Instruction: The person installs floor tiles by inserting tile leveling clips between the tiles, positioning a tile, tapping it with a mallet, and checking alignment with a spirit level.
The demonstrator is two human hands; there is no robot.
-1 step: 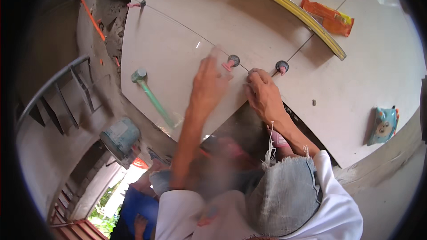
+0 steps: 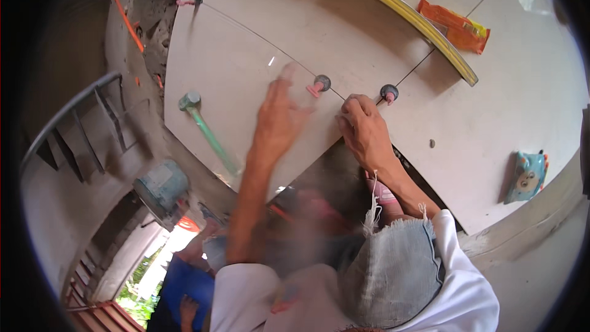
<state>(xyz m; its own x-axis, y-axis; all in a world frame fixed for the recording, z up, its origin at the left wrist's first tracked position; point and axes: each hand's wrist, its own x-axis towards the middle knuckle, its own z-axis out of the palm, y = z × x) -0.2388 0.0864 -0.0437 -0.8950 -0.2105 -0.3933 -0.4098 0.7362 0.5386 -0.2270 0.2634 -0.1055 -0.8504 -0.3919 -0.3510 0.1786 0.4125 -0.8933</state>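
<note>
My left hand [image 2: 278, 122] hovers over a large pale tile [image 2: 212, 74], its fingers apart and slightly blurred, holding nothing visible. Close to its fingertips, a tile-levelling clip with a dark round base and pink T-shaped peg [image 2: 322, 83] stands on the joint. My right hand [image 2: 365, 132] is closed at the meeting of the tile joints, thumb and fingers pressed together; whatever lies between them is hidden. Just beyond it, a second levelling clip [image 2: 389, 93] sits on another joint. A mallet [image 2: 209, 135] with a green handle rests on the left tile.
A long yellow bar [image 2: 393, 6] lies across the far tiles beside an orange packet [image 2: 458, 26]. At the right is a blue packet [image 2: 527, 175]. A bluish bucket [image 2: 163, 187] stands at lower left, near another person in blue [image 2: 178, 286]. Dark untiled ground [image 2: 326, 172] shows below my hands.
My left hand has shifted slightly left and back from the nearby clip. My right hand stays at the joint. The whole view has moved a little.
</note>
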